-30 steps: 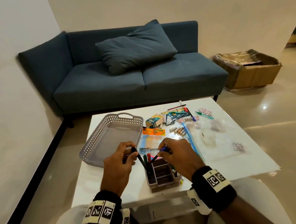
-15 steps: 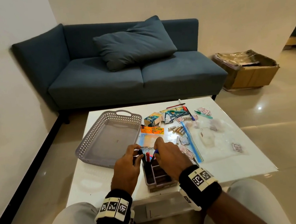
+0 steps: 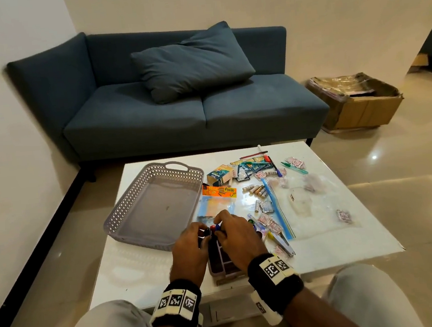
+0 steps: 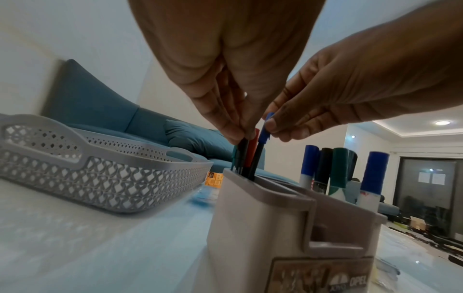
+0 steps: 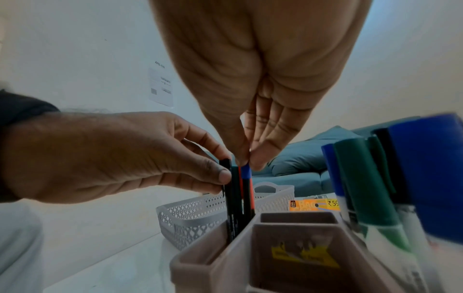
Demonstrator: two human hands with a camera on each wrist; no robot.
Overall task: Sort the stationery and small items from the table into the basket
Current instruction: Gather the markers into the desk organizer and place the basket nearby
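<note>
A mauve pen holder (image 3: 221, 267) stands at the table's near edge, right of the empty grey lattice basket (image 3: 158, 208). My left hand (image 4: 238, 134) pinches the top of a black pen (image 5: 229, 198) standing in the holder's (image 4: 263, 228) far-left compartment. Beside it, my right hand (image 5: 246, 162) pinches the cap of a blue-capped pen (image 4: 263, 136) in the same compartment. A red pen (image 4: 251, 150) and a green one stand between them. In the head view both hands, left (image 3: 204, 230) and right (image 3: 218, 226), meet over the holder and hide most of the pens.
Thick blue, black and green markers (image 5: 363, 188) fill the holder's right side. Beyond it lie an orange packet (image 3: 219, 190), batteries (image 3: 255, 189), a small box (image 3: 220, 177), pens (image 3: 267, 158) and a clear zip bag (image 3: 303, 202). A blue sofa (image 3: 178, 114) stands behind the white table (image 3: 349, 242).
My hands have drawn together over the holder. The black and blue pens, tilted apart a second ago, now stand close and nearly upright in the compartment.
</note>
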